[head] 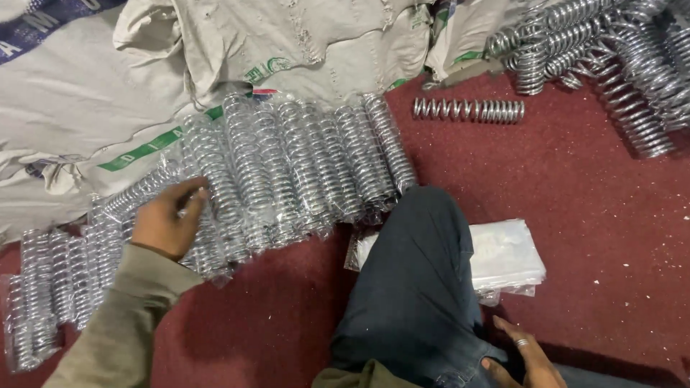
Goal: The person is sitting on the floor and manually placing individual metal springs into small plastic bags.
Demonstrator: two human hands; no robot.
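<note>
The left hand lies with fingers curled, apparently loosely gripping one bagged chrome spring in the row on the red carpet, while the right hand rests open, empty, beside the knee

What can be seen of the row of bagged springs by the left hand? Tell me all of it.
The row of bagged springs is shiny silver metal coils, each sealed in a clear crinkled plastic sleeve. They lie flat side by side on the dark red carpet, fanned in a curve from the far left to just above the knee. Their far ends rest against pale sacks. The left hand lies on one near the middle-left.
</note>
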